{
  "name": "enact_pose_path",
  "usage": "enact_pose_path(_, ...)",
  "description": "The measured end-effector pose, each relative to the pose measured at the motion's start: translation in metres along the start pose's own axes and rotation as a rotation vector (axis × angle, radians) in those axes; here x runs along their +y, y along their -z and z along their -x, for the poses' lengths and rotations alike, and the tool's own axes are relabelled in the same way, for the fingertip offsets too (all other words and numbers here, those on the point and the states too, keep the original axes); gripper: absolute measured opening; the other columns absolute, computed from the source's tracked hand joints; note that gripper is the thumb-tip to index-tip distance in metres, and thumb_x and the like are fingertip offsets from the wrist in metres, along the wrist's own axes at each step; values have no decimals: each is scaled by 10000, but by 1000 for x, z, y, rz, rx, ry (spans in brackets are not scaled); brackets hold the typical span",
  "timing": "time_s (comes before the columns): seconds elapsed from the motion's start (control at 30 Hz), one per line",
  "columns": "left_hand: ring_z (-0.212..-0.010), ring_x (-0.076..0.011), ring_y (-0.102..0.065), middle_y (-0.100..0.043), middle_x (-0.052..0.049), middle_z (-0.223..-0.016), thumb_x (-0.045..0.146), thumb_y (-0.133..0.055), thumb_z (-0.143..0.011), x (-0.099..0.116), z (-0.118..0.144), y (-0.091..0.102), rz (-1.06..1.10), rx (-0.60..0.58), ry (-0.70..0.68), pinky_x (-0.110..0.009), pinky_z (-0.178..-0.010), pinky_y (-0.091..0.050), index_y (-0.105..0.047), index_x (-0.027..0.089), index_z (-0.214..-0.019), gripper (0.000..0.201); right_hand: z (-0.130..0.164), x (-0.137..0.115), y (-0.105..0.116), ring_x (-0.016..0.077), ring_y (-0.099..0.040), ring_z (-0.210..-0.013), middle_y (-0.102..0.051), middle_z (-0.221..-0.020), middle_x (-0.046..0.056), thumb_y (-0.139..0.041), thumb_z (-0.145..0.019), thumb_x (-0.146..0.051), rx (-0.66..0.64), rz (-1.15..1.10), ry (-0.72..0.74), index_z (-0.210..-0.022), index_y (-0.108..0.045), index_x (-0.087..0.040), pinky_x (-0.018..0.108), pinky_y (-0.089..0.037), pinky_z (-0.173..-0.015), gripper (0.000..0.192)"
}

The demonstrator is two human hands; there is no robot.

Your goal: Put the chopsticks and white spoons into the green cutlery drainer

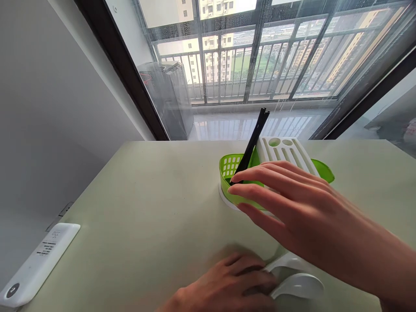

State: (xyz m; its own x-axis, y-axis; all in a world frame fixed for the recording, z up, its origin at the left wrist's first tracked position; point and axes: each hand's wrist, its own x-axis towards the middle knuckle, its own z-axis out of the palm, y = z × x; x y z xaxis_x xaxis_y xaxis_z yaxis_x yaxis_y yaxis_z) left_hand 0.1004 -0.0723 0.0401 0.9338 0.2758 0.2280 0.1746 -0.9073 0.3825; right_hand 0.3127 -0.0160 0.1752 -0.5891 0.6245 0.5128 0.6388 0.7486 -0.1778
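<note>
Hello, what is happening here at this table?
A person works at a pale table by a window. The right hand reaches over a green basket, its fingers spread flat, close to black chopsticks that stand tilted in it. A white slotted rack sits on the basket. The left hand rests on white spoons near the table's front edge. A white remote lies far left.

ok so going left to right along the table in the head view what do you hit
white power strip → left hand → white spoons; farther back, the green drainer basket with black chopsticks, and the right hand reaching over it.
</note>
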Motion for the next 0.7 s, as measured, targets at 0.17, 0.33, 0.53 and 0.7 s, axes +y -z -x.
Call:
enact_pose_path(0.17, -1294, -174, -533, -702, 37, -1296, 293, -582, -1033, 1, -2, -2, -3, 78, 65, -283, -1105, -416, -670, 229, -1057, 111, 1, 0, 0, 254, -653, -1144, -698, -1257, 67, -571, -1034, -204, -2, -2, -4, -1226, -663, -230, 438, -529, -987, 214)
enact_pose_path(0.33, -1225, -180, -577, -733, 4, -1213, 212, -619, -993, 2, -4, 2, -20, 144, 146, -298, -1018, -472, -661, 210, -1010, 44, 2, -2, 2, 249, -661, -1132, -701, -1249, 66, -573, -1032, -196, -8, -6, 2, -1233, -663, -226, 445, -528, -995, 223)
enact_pose_path(0.53, -1126, -172, -613, -743, -19, -1130, 141, -547, -1033, -4, 0, -1, -44, 204, 162, -297, -952, -491, -663, 203, -1109, 152, 0, -3, 3, 243, -655, -1129, -699, -1243, 62, -558, -1044, -207, -18, -14, -20, -1227, -664, -225, 432, -534, -979, 212)
enact_pose_path(0.7, -993, -165, -611, -720, -32, -1058, 125, -527, -1036, -5, 2, -6, -84, 230, 183, -298, -890, -496, -657, 202, -1140, 183, 0, -2, 3, 245, -658, -1120, -700, -1238, 71, -555, -1048, -224, -18, -24, -9, -1239, -660, -228, 433, -545, -956, 218)
